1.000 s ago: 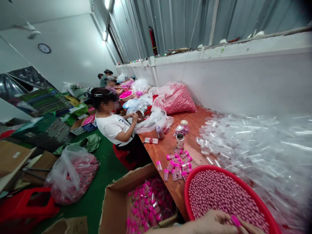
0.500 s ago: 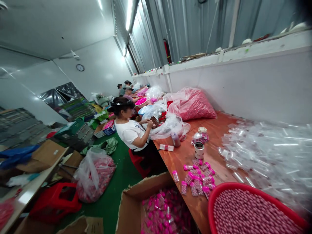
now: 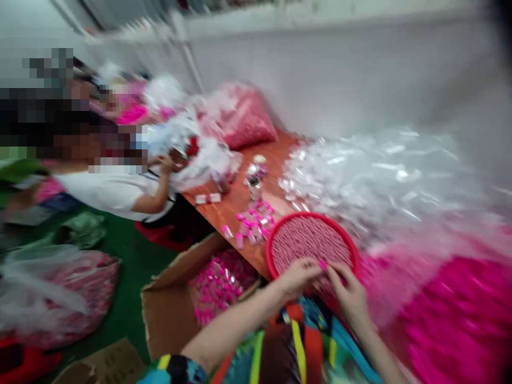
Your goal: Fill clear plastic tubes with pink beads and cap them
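Note:
Over the near side of a red basin (image 3: 271, 255) full of small pink beads (image 3: 306, 242), my two hands meet at the fingertips. Between them shows a small bright pink cap (image 3: 322, 264). My left hand (image 3: 301, 274) is closed on it from the left, my right hand (image 3: 351, 290) from the right with thumb and fingers pinched. Motion blur and the fingers hide whether a clear tube is under the cap. Just past the basin lie several small clear containers with pink caps (image 3: 256, 223), filled with beads.
Clear empty tubes (image 3: 372, 176) are heaped at the wall. A bag of bright pink pieces (image 3: 460, 320) lies at right. Left of the table, a cardboard box (image 3: 168, 309) holds capped containers. A co-worker in a white shirt (image 3: 106, 192) sits farther along. A tin (image 3: 255, 189) stands on the table.
The view has swung down and right. My hands, out of sight half a second ago, show again over the basin with the pink cap between them, and the bright pink bag has come into view.

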`<state>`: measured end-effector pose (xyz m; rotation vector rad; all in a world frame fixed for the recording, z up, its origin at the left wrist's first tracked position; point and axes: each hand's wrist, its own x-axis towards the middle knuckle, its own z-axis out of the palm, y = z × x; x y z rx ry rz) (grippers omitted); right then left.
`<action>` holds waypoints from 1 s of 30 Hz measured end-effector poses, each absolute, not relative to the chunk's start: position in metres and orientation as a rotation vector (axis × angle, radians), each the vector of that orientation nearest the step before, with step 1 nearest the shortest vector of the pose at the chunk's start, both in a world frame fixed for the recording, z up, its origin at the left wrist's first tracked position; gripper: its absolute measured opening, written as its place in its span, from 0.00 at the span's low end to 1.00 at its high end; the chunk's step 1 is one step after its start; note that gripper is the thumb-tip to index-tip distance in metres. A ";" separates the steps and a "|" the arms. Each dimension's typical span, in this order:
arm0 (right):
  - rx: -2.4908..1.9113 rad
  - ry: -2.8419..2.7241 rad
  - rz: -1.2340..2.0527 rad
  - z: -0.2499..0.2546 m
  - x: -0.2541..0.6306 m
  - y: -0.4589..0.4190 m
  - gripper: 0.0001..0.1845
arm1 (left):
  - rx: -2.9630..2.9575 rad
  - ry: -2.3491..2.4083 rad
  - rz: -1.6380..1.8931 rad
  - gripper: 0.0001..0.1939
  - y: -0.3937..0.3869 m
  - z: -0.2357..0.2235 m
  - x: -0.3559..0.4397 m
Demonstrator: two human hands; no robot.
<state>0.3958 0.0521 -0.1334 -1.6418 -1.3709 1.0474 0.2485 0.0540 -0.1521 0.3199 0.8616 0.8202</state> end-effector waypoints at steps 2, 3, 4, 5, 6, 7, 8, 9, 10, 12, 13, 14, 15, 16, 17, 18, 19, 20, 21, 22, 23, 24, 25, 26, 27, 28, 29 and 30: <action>-1.609 -1.335 1.037 -0.133 0.398 0.052 0.20 | 0.350 0.838 0.766 0.25 0.060 -0.148 0.247; -1.611 -1.310 1.047 -0.135 0.399 0.054 0.20 | 0.349 0.813 0.764 0.25 0.063 -0.148 0.247; -1.615 -1.270 1.046 -0.138 0.400 0.056 0.20 | 0.336 0.795 0.776 0.24 0.065 -0.150 0.247; -1.618 -1.230 1.053 -0.141 0.401 0.058 0.19 | 0.323 0.777 0.773 0.23 0.067 -0.151 0.248; -1.618 -1.196 1.061 -0.144 0.401 0.059 0.19 | 0.314 0.766 0.788 0.23 0.068 -0.152 0.249; -1.613 -1.169 1.054 -0.147 0.402 0.059 0.18 | 0.309 0.760 0.783 0.22 0.068 -0.152 0.250; -1.609 -1.158 1.042 -0.149 0.403 0.059 0.17 | 0.305 0.760 0.778 0.21 0.069 -0.152 0.250; -1.604 -1.161 1.026 -0.151 0.403 0.058 0.15 | 0.306 0.760 0.770 0.21 0.069 -0.152 0.251; -1.601 -1.178 1.005 -0.152 0.403 0.058 0.14 | 0.310 0.759 0.758 0.20 0.070 -0.152 0.252; -1.603 -1.229 0.966 -0.152 0.402 0.057 0.13 | 0.321 0.745 0.739 0.18 0.071 -0.153 0.253; -1.603 -1.257 0.944 -0.152 0.402 0.057 0.12 | 0.326 0.734 0.729 0.18 0.071 -0.154 0.254; -1.603 -1.286 0.922 -0.152 0.402 0.056 0.12 | 0.329 0.724 0.724 0.18 0.072 -0.155 0.255; -1.602 -1.313 0.897 -0.151 0.402 0.057 0.11 | 0.330 0.718 0.723 0.18 0.072 -0.157 0.256; -1.601 -1.340 0.871 -0.150 0.402 0.057 0.11 | 0.330 0.717 0.725 0.18 0.072 -0.157 0.256; -1.598 -1.371 0.844 -0.149 0.402 0.057 0.11 | 0.329 0.718 0.727 0.18 0.072 -0.158 0.257; -1.591 -1.407 0.822 -0.148 0.403 0.057 0.11 | 0.326 0.723 0.731 0.19 0.073 -0.158 0.258; -1.579 -1.447 0.807 -0.147 0.403 0.057 0.11 | 0.322 0.729 0.738 0.19 0.072 -0.157 0.259; -1.563 -1.492 0.801 -0.146 0.404 0.057 0.12 | 0.318 0.737 0.747 0.19 0.072 -0.157 0.259; -1.546 -1.537 0.797 -0.145 0.404 0.057 0.12 | 0.318 0.747 0.759 0.19 0.072 -0.156 0.259; -1.527 -1.579 0.793 -0.145 0.405 0.057 0.13 | 0.320 0.760 0.772 0.19 0.072 -0.156 0.259; -1.511 -1.617 0.790 -0.144 0.406 0.057 0.13 | 0.324 0.775 0.786 0.18 0.072 -0.156 0.259; -1.500 -1.652 0.787 -0.143 0.406 0.057 0.14 | 0.330 0.793 0.798 0.18 0.072 -0.156 0.259; -1.490 -1.685 0.787 -0.143 0.407 0.057 0.14 | 0.333 0.810 0.806 0.19 0.072 -0.156 0.258; -1.479 -1.719 0.794 -0.142 0.407 0.057 0.15 | 0.332 0.825 0.810 0.19 0.072 -0.156 0.258; -1.466 -1.754 0.809 -0.142 0.407 0.056 0.15 | 0.326 0.836 0.812 0.19 0.072 -0.157 0.257; -1.454 -1.786 0.832 -0.141 0.407 0.055 0.16 | 0.317 0.842 0.810 0.19 0.073 -0.158 0.257; -1.443 -1.809 0.862 -0.142 0.407 0.054 0.16 | 0.308 0.842 0.806 0.19 0.074 -0.159 0.256; -1.434 -1.809 0.899 -0.143 0.407 0.053 0.17 | 0.300 0.835 0.800 0.18 0.075 -0.160 0.255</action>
